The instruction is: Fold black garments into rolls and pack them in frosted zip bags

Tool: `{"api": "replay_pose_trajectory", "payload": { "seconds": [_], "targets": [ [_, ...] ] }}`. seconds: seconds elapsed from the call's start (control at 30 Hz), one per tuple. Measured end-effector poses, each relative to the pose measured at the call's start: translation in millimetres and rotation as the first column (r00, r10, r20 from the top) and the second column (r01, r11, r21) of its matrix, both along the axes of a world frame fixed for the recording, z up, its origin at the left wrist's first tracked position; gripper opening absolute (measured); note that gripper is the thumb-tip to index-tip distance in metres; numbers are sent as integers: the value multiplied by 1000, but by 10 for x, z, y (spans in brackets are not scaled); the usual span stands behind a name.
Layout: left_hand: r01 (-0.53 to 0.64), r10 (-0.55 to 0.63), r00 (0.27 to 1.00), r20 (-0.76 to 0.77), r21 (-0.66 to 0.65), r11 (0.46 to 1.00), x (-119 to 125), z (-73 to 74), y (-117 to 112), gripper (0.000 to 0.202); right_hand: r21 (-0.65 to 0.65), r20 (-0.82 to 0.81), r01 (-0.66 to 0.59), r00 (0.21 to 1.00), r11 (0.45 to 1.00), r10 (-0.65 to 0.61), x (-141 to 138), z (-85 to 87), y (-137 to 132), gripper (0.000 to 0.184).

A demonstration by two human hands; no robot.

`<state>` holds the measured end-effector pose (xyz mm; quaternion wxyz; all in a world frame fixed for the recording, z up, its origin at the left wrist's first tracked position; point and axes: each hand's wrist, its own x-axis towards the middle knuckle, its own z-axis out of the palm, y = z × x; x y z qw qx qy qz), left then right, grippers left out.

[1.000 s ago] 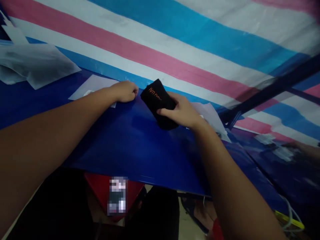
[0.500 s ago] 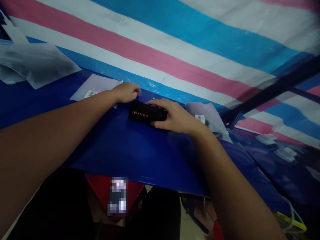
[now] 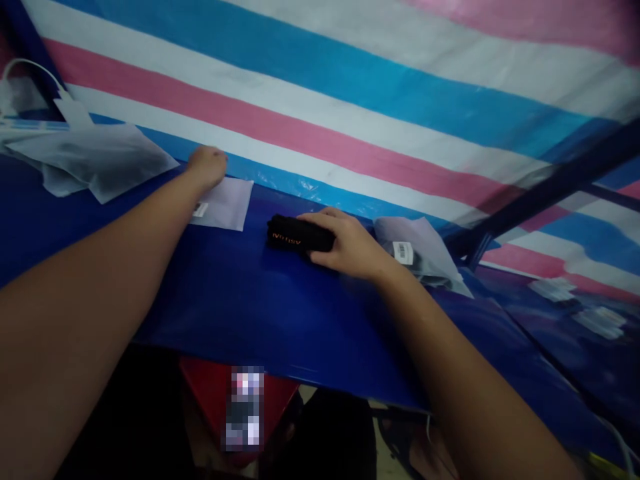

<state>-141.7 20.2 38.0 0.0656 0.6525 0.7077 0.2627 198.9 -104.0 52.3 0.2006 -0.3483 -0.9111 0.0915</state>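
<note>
At the bottom, closest to us, are the person's dark legs [image 3: 340,437]. Between them is something red and flat [image 3: 205,387], with a bright thing [image 3: 245,410] on it that is all blurry squares, so I can't tell what it is. A white wire [image 3: 620,443] bends in the low right corner.

Next comes the blue table [image 3: 280,320], which is shiny and smooth. The right hand [image 3: 350,243] is over the middle of it. Its fingers go over the far side of a black roll [image 3: 283,230] and its thumb presses the near side, so it has a good hold on it. The roll lies on its side on the table, and its left end pokes out of the hand. Small orange letters run along the front.

Just right of that hand is a cloudy bag [image 3: 430,243] with a white label [image 3: 403,253] and something dark inside. Left of the roll, apart from it, is a flat pale bag [image 3: 230,203], partly under the left arm.

The left hand [image 3: 207,167] is at the back, by the top of the pale bag. Its fingers are curled, and I can't tell if they hold anything. More cloudy bags [image 3: 120,157] lie left of it.

Behind everything is a striped sheet [image 3: 300,133], pink, white and blue.
</note>
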Motion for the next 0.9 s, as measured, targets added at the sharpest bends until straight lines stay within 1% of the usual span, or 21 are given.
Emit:
{"api": "replay_pose_trajectory", "payload": {
  "seconds": [0.03,0.1,0.13,0.17,0.23,0.33,0.4,0.5,0.57,0.67,0.73,0.77,0.83,0.9],
  "targets": [
    [48,-48,999,3,-63,997,-21,-78,12,66,-3,-3,6,1000,1000,-6,2,-3,4,68],
    [139,-144,989,-27,-147,979,3,-220,34,63,-6,-8,10,1000,1000,-10,1,-3,4,68],
    [167,-182,981,-64,-191,967,32,-274,49,65,-4,-8,10,1000,1000,-10,-1,-2,3,68],
    [172,-198,975,-98,-229,958,64,-313,69,68,0,-7,9,1000,1000,-9,-3,-1,2,68],
    [178,-229,962,-150,-293,939,111,-347,109,76,7,-4,8,1000,1000,-8,-6,-2,4,68],
    [183,-254,953,-168,-351,918,136,-334,139,88,5,-11,3,1000,1000,-3,-2,-7,18,68],
    [161,-238,955,-174,-369,915,144,-320,126,93,2,-15,-3,1000,1000,3,5,-7,26,69],
    [101,-184,961,-205,-359,928,161,-324,87,96,-7,7,-14,1000,1000,14,15,6,24,71],
    [82,-165,960,-225,-335,939,172,-330,64,92,-21,27,-22,999,1000,23,19,19,16,72],
    [79,-147,957,-251,-261,962,217,-301,25,79,-51,40,-47,998,998,49,20,35,9,73],
    [46,-100,962,-253,-211,977,296,-259,-12,74,-70,45,-56,997,996,60,17,42,8,74],
    [13,-64,968,-242,-205,979,351,-240,-33,72,-76,47,-57,997,995,61,15,45,7,74],
    [-64,15,980,-198,-244,968,473,-224,-74,73,-85,44,-56,997,995,60,7,52,3,73],
    [-79,28,983,-184,-277,958,571,-245,-105,79,-84,37,-55,998,995,58,-4,61,-6,72]
  ]
}}
